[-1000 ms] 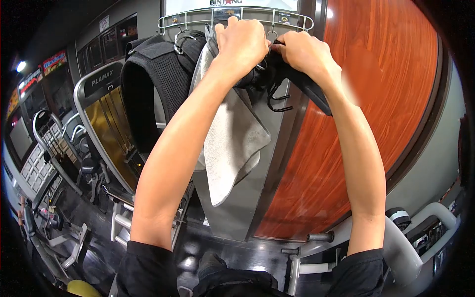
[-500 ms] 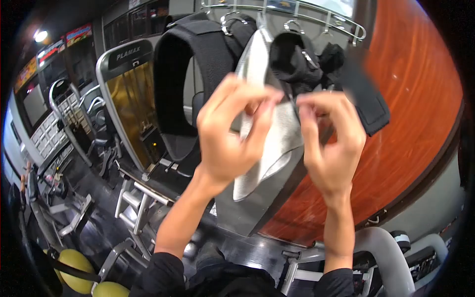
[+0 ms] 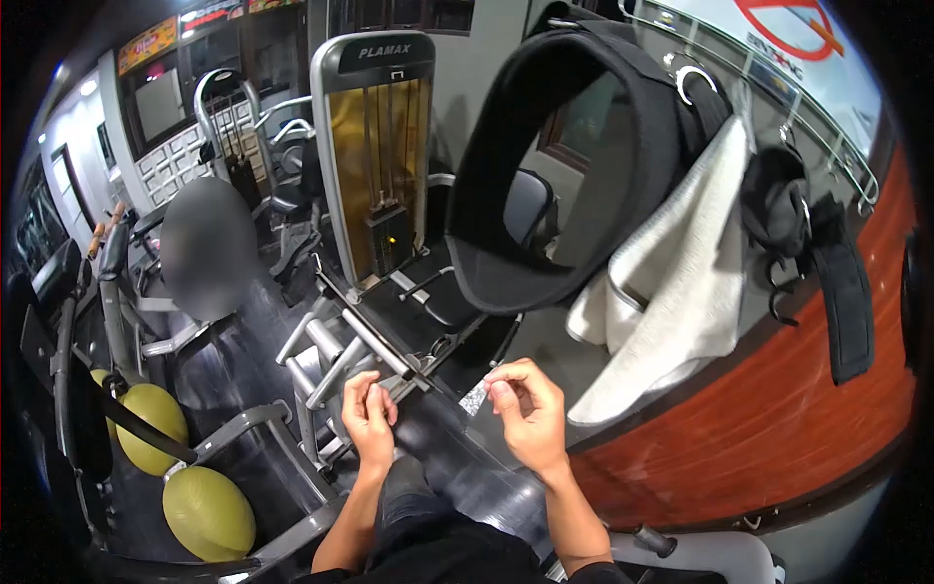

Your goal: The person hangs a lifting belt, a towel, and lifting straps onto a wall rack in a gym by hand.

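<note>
My left hand (image 3: 370, 420) is low in front of my body, its fingers curled in and the thumb against them; I see nothing in it. To its right, my right hand (image 3: 532, 414) has thumb and forefinger pinched together, with nothing visible between them. Just above and to the right of that hand hangs a white towel (image 3: 681, 277). Beside the towel is a wide black padded belt (image 3: 652, 146). Black cuffs (image 3: 775, 200) and a black strap (image 3: 844, 316) hang farther right. Neither hand touches these things.
A wire hook rack (image 3: 827, 112) runs along the upper right, above a curved red-brown wood panel (image 3: 778, 419). A PLAMAX weight machine (image 3: 375, 49) stands ahead. Yellow-green balls (image 3: 207, 514) sit at lower left by metal frames. A grey blur covers something at left.
Both hands have come down from the hanging towel and cuffs toward my body. The view has turned left, so the hanging gear now sits farther right.
</note>
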The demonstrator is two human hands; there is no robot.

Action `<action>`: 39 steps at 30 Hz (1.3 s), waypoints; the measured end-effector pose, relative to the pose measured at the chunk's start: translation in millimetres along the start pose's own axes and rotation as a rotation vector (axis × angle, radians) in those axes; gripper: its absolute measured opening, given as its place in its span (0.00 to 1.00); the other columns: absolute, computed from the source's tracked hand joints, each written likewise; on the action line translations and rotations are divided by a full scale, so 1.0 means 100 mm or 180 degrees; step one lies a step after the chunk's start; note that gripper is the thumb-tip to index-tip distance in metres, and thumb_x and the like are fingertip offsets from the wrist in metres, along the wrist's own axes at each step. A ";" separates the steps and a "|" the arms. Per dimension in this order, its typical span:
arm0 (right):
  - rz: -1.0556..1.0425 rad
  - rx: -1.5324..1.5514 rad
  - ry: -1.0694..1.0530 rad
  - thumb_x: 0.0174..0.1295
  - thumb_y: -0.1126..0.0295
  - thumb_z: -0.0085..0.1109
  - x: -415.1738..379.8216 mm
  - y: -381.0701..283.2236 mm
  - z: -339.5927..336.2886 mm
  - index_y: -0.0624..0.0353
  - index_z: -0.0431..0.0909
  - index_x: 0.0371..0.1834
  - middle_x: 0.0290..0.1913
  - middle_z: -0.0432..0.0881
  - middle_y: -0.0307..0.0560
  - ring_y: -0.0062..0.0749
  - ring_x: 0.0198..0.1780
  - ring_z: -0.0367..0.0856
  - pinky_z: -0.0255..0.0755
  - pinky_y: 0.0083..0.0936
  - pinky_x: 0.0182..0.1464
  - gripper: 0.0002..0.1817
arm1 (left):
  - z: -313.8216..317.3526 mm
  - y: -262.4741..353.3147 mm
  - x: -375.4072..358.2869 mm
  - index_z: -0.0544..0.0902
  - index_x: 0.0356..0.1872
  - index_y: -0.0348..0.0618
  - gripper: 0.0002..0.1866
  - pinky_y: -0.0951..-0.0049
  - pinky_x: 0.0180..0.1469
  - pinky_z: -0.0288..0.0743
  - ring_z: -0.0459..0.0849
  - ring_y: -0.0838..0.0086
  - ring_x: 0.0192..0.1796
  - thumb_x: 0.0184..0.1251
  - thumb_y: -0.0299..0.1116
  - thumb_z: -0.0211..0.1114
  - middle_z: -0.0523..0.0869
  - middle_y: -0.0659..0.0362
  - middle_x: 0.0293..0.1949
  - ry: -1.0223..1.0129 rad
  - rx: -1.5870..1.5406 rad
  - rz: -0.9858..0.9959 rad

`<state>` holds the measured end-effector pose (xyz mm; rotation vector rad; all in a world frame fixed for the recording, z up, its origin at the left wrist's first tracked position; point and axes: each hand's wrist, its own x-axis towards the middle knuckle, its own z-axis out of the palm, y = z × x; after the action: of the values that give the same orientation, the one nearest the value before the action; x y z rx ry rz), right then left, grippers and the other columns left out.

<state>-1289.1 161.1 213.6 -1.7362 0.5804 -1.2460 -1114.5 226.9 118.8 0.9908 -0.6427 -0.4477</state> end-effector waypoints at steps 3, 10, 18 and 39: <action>0.0291 0.0184 -0.0242 0.67 0.72 0.55 0.12 0.19 0.24 0.64 0.77 0.39 0.33 0.79 0.40 0.19 0.35 0.77 0.71 0.16 0.37 0.06 | -0.31 -0.13 0.15 0.72 0.46 0.40 0.06 0.84 0.19 0.60 0.64 0.85 0.20 0.73 0.25 0.49 0.70 0.63 0.24 0.0340 -0.0070 -0.0114; 0.0862 0.0262 -0.0895 0.66 0.71 0.56 0.66 0.66 1.07 0.61 0.77 0.44 0.32 0.80 0.38 0.16 0.35 0.76 0.69 0.17 0.38 0.08 | -0.92 -0.13 0.71 0.73 0.46 0.42 0.06 0.84 0.20 0.60 0.65 0.85 0.21 0.73 0.28 0.49 0.69 0.65 0.23 0.0647 0.0346 -0.0296; 0.0724 -0.0079 -0.1331 0.64 0.70 0.59 1.27 1.45 2.20 0.58 0.77 0.49 0.30 0.74 0.31 0.12 0.30 0.66 0.63 0.14 0.33 0.11 | -1.57 -0.30 1.46 0.77 0.45 0.40 0.07 0.85 0.23 0.63 0.70 0.87 0.23 0.70 0.24 0.53 0.76 0.65 0.27 0.0290 0.0757 -0.0867; 0.0558 -0.1312 -0.0631 0.58 0.68 0.61 3.04 3.35 3.49 0.56 0.77 0.51 0.43 0.80 0.51 0.35 0.37 0.81 0.74 0.31 0.44 0.17 | -1.90 -1.41 4.19 0.76 0.58 0.46 0.29 0.57 0.62 0.63 0.70 0.53 0.62 0.53 0.42 0.69 0.73 0.49 0.60 -0.0386 0.3564 0.0641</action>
<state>-812.4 -103.9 42.9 -2.0665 0.8958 -0.8592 -687.3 18.6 43.1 1.9319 -1.1294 0.0836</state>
